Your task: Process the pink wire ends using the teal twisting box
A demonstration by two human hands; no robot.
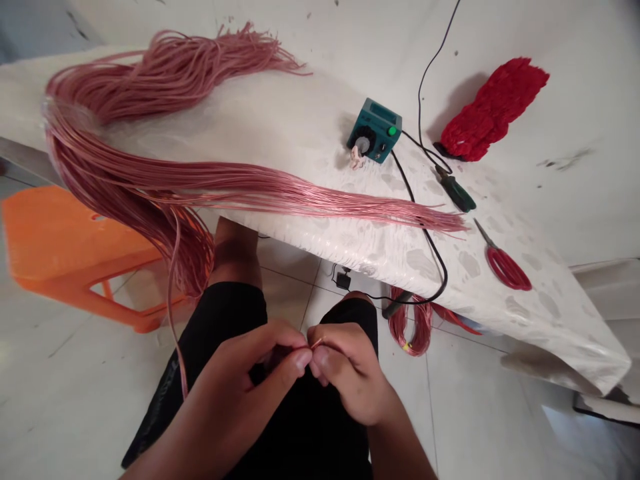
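Observation:
My left hand [255, 363] and my right hand [347, 373] meet over my lap, both pinched on the end of one thin pink cord strand [176, 320]. The strand hangs down from a big bundle of pink cords [210, 183] that lies across the white table [320, 120] and spills over its near edge. My knees, in black shorts [235, 313], are below the table edge.
A teal box with a green button and a knob [375, 130] stands on the table, its black cable [425, 227] trailing off the edge. Red-handled scissors [503, 260], a green-handled tool [455, 190], a red knotted piece [493, 107]. An orange stool [65, 247] stands left; a pink coil [415, 327] lies on the floor.

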